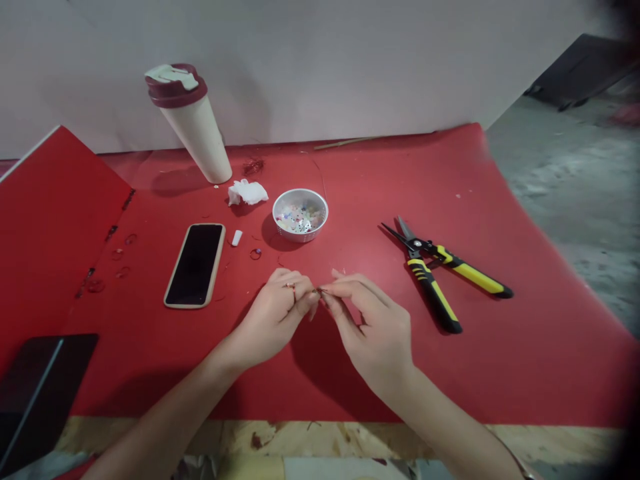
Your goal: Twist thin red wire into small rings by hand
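Note:
Both hands meet over the red tabletop, fingertips almost touching. My left hand (280, 310) is closed in a pinch and wears a thin reddish ring on one finger. Opposite it, my right hand (383, 327) pinches with thumb and forefinger. Between the fingertips is a small wire piece (319, 291), dark and partly hidden; its exact shape is too small to make out. Just beyond the hands stands a round metal bowl (301, 236) of mixed small beads. A small wire ring with a bluish bead (256, 254) lies left of the bowl.
Pliers (435, 267) with yellow-black handles lie spread at right. On the left are a phone (195, 267), several wire rings (96, 286) and a red folder (55, 220). Behind stand a lidded cup (200, 137), crumpled tissue (248, 192) and tangled red wire (253, 166).

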{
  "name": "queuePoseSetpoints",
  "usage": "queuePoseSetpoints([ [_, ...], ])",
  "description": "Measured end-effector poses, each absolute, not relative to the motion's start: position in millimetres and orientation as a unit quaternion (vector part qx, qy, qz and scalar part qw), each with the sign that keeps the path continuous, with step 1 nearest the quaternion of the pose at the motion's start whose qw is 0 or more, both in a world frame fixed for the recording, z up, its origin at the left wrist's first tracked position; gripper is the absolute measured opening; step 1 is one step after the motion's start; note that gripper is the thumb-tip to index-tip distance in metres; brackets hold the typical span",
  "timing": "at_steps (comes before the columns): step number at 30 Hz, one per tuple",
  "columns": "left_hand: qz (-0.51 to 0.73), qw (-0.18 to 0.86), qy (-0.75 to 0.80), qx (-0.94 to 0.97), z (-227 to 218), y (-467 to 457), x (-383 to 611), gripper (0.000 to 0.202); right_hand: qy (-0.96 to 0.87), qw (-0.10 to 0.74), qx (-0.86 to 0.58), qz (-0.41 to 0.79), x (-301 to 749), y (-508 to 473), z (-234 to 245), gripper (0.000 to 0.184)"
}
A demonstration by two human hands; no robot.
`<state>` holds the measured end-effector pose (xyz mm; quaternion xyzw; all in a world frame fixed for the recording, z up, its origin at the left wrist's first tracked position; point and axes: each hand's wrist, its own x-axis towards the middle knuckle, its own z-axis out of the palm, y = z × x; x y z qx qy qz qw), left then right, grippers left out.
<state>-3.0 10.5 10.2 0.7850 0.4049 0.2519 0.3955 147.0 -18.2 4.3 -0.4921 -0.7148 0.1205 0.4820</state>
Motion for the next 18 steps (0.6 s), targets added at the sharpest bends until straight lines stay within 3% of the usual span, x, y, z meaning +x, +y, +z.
queuePoseSetpoints([
  [3,0.252,0.438,0.407,0.761,9,13,-4,0.037,-0.728,0.465,-0.495,0.1,147,-15,2,0.017],
  [8,0.269,0.616,0.37,0.641,2,15,-7,0.039,-0.788,0.404,-0.461,0.061,155,-8,2,0.015],
  [12,0.235,0.694,0.337,0.591,0,17,-10,0.038,-0.805,0.324,-0.459,0.192,163,-6,8,0.017],
  [18,0.186,0.667,0.316,0.649,10,18,-11,0.04,-0.737,0.273,-0.469,0.404,167,-7,18,0.024],
])
